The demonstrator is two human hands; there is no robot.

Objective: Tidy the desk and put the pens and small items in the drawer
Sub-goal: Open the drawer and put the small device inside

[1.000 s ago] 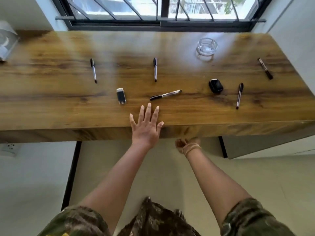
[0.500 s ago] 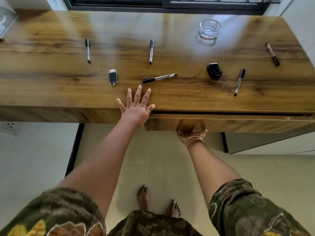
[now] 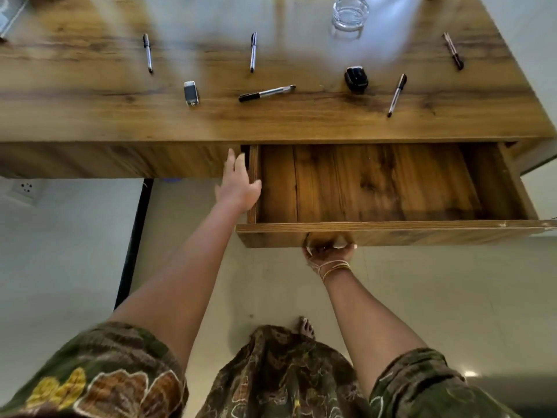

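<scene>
The wooden drawer [image 3: 391, 229] stands pulled out from under the desk [image 3: 90, 122], its inside bare. My right hand [image 3: 328, 247] grips the underside of the drawer front. My left hand [image 3: 238, 182] hovers with fingers apart at the drawer's left side, holding nothing. On the desk lie several pens: one far left [image 3: 147, 52], one centre [image 3: 253, 51], one black-capped [image 3: 266, 93], one right [image 3: 397, 95], a dark one far right [image 3: 452, 50]. A small grey lighter-like item [image 3: 191, 93] and a black case [image 3: 356, 79] also rest there.
A glass ashtray [image 3: 350, 13] sits at the back of the desk. A black desk leg [image 3: 134, 242] runs down on the left, near a wall socket [image 3: 25, 187]. A grey object [image 3: 9, 13] shows at the top left corner. Pale floor lies below.
The drawer has slid far out toward me under my right hand's pull. My left hand has left the desk top and dropped to the drawer's left side.
</scene>
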